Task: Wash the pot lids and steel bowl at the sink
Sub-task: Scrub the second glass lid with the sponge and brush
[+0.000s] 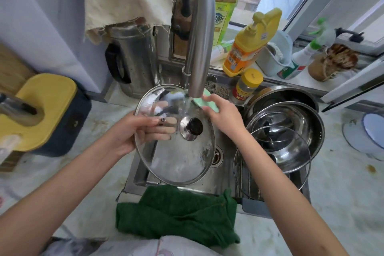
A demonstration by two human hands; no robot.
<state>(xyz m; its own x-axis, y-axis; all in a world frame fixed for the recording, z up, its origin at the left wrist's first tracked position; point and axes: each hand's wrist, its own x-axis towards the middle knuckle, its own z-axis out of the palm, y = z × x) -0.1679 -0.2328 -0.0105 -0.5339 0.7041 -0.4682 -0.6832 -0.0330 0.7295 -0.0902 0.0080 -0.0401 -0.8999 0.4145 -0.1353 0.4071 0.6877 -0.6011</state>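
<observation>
A large glass pot lid (pixel 178 158) with a steel rim and a dark knob is held tilted over the sink (pixel 223 181), under running water from the tap (pixel 200 48). My left hand (pixel 135 131) grips the lid's left edge, fingers showing through the glass. My right hand (pixel 224 117) presses a light green sponge (pixel 205 103) against the lid's upper right rim. To the right, a second glass lid (pixel 270 158) leans inside a steel bowl (pixel 299 131), with a steel pot (pixel 284 94) behind it.
A green cloth (pixel 176 214) hangs over the sink's front edge. A steel kettle (pixel 135 58) stands at the back left beside a yellow-lidded container (pixel 43 110). Detergent bottles (pixel 249 43), a small jar (pixel 247 83) and a spray bottle (pixel 301 58) line the windowsill.
</observation>
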